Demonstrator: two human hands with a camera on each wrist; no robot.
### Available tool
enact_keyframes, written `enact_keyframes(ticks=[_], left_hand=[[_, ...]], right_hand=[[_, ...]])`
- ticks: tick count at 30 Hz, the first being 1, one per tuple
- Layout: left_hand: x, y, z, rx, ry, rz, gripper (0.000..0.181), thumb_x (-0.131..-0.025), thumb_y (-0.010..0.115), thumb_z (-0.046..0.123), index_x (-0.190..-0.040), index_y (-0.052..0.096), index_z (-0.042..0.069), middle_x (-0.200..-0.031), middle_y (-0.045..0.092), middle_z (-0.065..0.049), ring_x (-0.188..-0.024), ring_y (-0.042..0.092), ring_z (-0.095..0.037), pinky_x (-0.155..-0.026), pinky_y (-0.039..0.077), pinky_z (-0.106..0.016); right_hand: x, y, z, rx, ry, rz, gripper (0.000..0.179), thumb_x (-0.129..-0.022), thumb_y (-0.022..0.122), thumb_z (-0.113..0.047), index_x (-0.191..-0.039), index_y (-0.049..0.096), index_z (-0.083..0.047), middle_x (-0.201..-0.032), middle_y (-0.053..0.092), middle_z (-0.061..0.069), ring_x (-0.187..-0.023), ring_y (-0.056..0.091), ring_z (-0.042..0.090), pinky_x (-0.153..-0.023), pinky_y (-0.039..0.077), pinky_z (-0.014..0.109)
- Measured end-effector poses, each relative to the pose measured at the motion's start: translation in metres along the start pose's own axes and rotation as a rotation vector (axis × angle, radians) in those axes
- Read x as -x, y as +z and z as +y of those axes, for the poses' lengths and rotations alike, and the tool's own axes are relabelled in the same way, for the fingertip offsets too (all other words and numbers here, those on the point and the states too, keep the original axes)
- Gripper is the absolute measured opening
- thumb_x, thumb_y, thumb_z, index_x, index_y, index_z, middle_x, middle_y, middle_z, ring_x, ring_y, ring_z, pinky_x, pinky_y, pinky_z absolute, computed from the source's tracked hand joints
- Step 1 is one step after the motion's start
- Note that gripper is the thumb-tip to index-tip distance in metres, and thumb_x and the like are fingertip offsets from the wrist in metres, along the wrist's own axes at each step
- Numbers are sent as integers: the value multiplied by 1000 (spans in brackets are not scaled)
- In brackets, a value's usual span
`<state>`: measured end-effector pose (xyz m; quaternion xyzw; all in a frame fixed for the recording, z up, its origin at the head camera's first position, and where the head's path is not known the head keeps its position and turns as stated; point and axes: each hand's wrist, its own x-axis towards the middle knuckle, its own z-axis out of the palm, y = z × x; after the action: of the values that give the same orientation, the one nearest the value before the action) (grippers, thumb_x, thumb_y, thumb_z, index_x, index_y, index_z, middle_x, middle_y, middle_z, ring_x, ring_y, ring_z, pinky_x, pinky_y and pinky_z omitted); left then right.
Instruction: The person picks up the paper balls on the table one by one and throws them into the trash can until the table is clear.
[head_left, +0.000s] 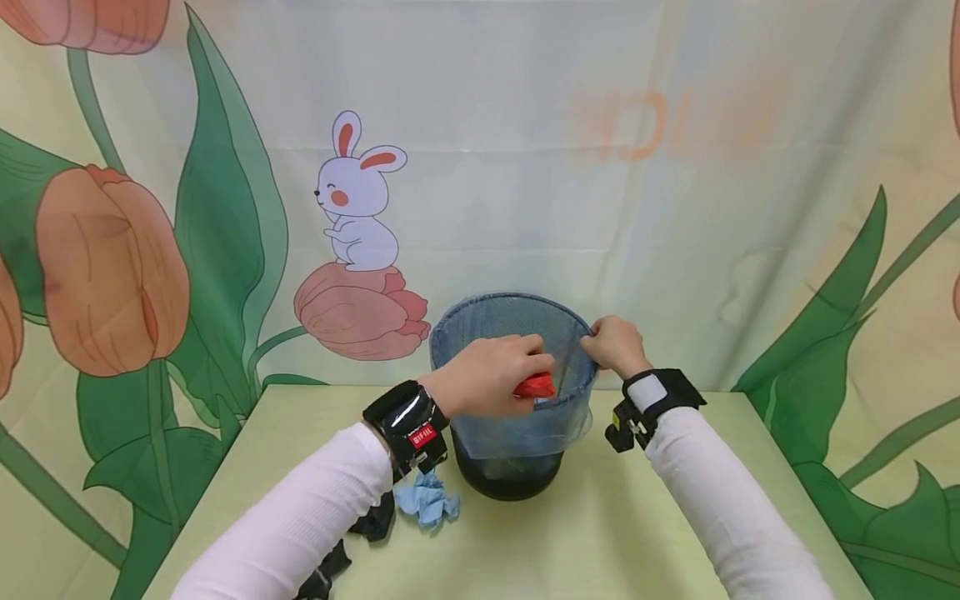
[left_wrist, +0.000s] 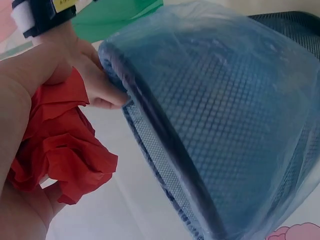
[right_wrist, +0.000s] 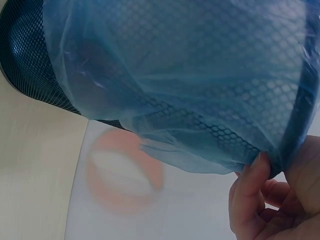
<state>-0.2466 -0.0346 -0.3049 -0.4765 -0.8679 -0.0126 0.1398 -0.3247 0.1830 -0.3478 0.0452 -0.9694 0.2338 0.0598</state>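
A black mesh waste bin stands on the table, lined with a translucent blue bag folded over its rim. My left hand is above the near side of the bin's opening and grips a crumpled piece of red paper. In the left wrist view the fingers and thumb curl round that paper. At the bin's right rim, my right hand pinches the edge through the bag; its thumb and fingers show in the right wrist view. The inside bottom of the bin is hidden.
Crumpled light-blue paper lies on the table left of the bin. Crumpled black pieces lie beside it, partly covered by the left sleeve. A printed curtain hangs close behind the bin.
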Motion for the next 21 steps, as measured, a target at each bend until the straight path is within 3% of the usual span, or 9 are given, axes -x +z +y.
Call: enact_keyframes(ticks=[10,21], left_hand=[[-11,0,-15,17,-75,1,26,-78,66,26,-102,58,18,-90,50,1,-72,49,-9,-57,46,-22],[-24,5,-27,87,-206,-58,30,-80,67,26,-107,57,17,-93,51,1,-76,52,-12,-63,47,-23]], right_hand=[[1,0,1,0,-10,2,38,-81,49,-8,-50,29,-16,-43,25,-5,-37,32,10,-40,20,20],[1,2,1,7,-28,24,39,-80,50,-8,-49,28,-17,-43,25,-5,-36,31,8,-39,19,19]])
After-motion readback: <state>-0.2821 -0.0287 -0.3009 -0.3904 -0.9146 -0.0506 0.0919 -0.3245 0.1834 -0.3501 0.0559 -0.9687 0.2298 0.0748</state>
